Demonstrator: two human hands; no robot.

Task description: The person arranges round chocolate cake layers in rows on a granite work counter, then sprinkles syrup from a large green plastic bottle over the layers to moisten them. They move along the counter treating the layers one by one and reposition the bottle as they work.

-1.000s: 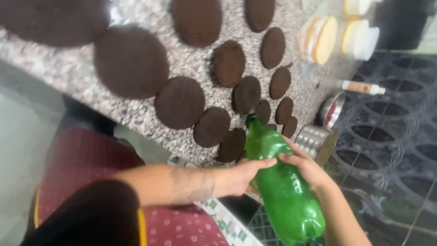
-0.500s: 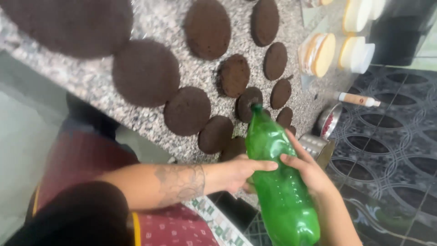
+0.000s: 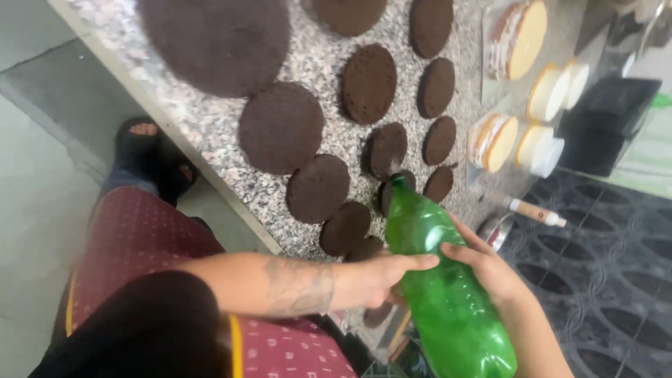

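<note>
A green plastic bottle (image 3: pixel 444 287) is tilted with its neck pointing down at the small dark chocolate cake discs (image 3: pixel 387 149) on the speckled granite counter (image 3: pixel 210 126). My left hand (image 3: pixel 381 276) grips the bottle's left side around its middle. My right hand (image 3: pixel 490 269) wraps the other side. The bottle's mouth hangs just above a small disc near the counter's front edge. Larger dark discs (image 3: pixel 280 126) lie further left and back.
Layered cream cakes (image 3: pixel 521 38) and white tubs (image 3: pixel 542 147) stand at the counter's right end, with a small tube (image 3: pixel 535 210) and a round metal tin (image 3: pixel 495 229) nearby. A black box (image 3: pixel 605 126) sits at the far right. A sandalled foot (image 3: pixel 143 147) shows on the floor.
The view has shifted so the counter sits more to the right. The bottle stays in both hands, and its neck has dropped closer to the small discs.
</note>
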